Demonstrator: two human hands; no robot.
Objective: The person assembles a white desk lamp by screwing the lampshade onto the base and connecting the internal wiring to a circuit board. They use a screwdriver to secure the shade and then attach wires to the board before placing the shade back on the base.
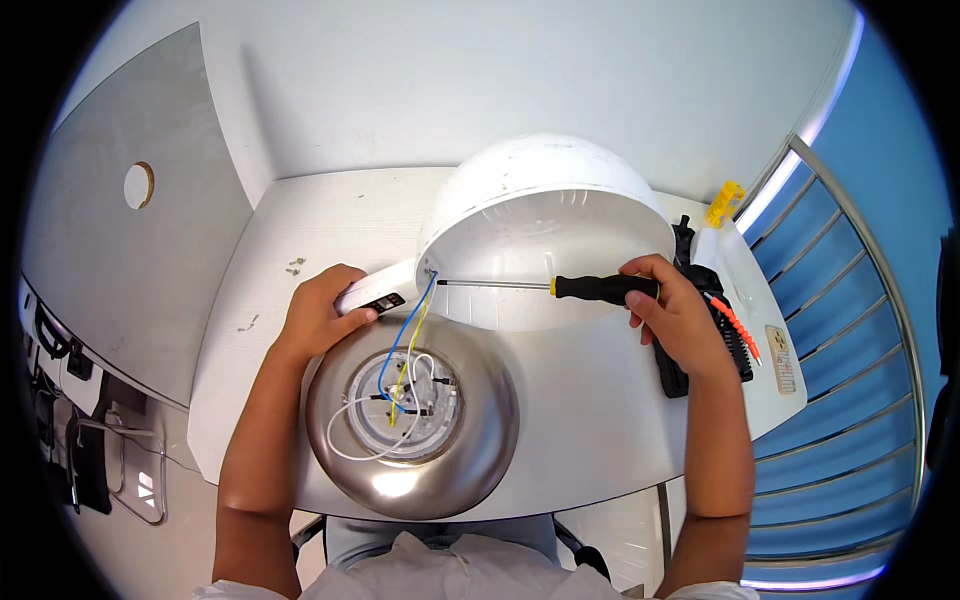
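Note:
My left hand (321, 313) is closed round the white handle (383, 292) of a bowl-shaped white shell (545, 165) standing on its side. The handle carries a small dark control panel. My right hand (672, 308) grips a screwdriver (600, 289) by its black handle with a yellow collar. Its shaft points left, its tip close to the wires where the handle meets the shell. In front lies a metal pot (475, 440), bottom up, with a round heating part (372, 405) on it. Blue, yellow-green and white wires run there, the blue and yellow-green ones up to the shell.
Small screws (295, 266) lie at the table's left. A black tool case (672, 375) with an orange flexible shaft (735, 328), a yellow object (724, 204) and a remote-like panel (785, 358) are on the right. A metal railing (880, 285) and grey partition (130, 250) flank the white table (600, 440).

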